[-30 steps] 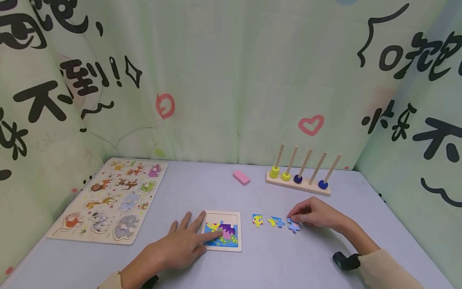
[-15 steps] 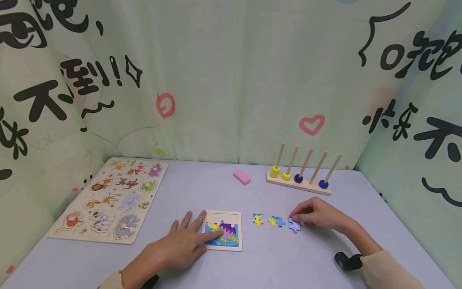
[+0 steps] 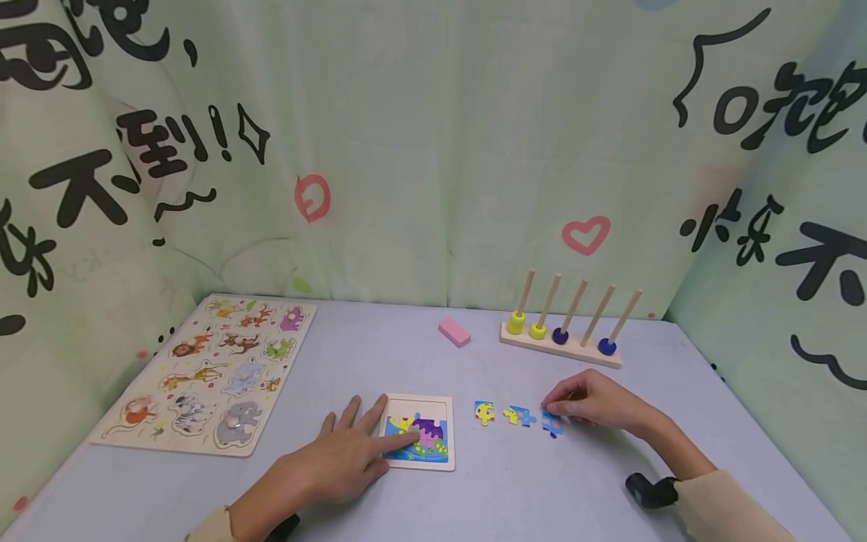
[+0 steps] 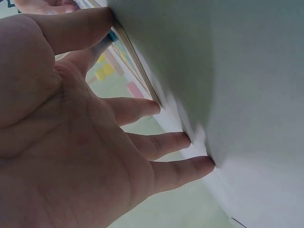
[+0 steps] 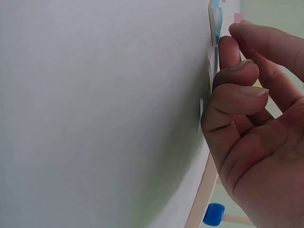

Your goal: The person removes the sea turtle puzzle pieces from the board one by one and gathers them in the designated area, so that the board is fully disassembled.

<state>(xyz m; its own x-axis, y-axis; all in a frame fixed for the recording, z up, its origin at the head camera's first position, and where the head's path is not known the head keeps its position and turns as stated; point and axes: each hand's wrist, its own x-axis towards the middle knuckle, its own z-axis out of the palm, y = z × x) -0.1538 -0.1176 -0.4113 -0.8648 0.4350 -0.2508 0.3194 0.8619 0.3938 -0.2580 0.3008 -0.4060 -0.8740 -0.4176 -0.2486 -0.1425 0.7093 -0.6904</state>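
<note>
A square jigsaw puzzle in a wooden frame (image 3: 418,464) lies in front of the person, its lower part filled with colourful pieces and its upper strip bare wood. Over its left side the left hand (image 3: 345,459) is spread, with the index finger resting on the picture and other fingers by the frame edge and on the table. To the right, the fingertips of the right hand (image 3: 603,403) pinch the upper edge of a blue puzzle piece (image 3: 552,423) at the table. The right wrist view shows these fingers bent, close beside the piece (image 5: 216,21).
A yellow puzzle piece (image 3: 484,412) and a yellow-and-blue group (image 3: 520,416) lie between frame and right hand. Farther back are a pink block (image 3: 454,332) and a peg stand (image 3: 561,346) with yellow and blue beads. An animal board (image 3: 210,376) lies left. Printed curtains enclose the table.
The blue piece under the right fingertips has gone from pale and shiny to darker, as if its tilt has changed. Both hands stay in nearly the same places.
</note>
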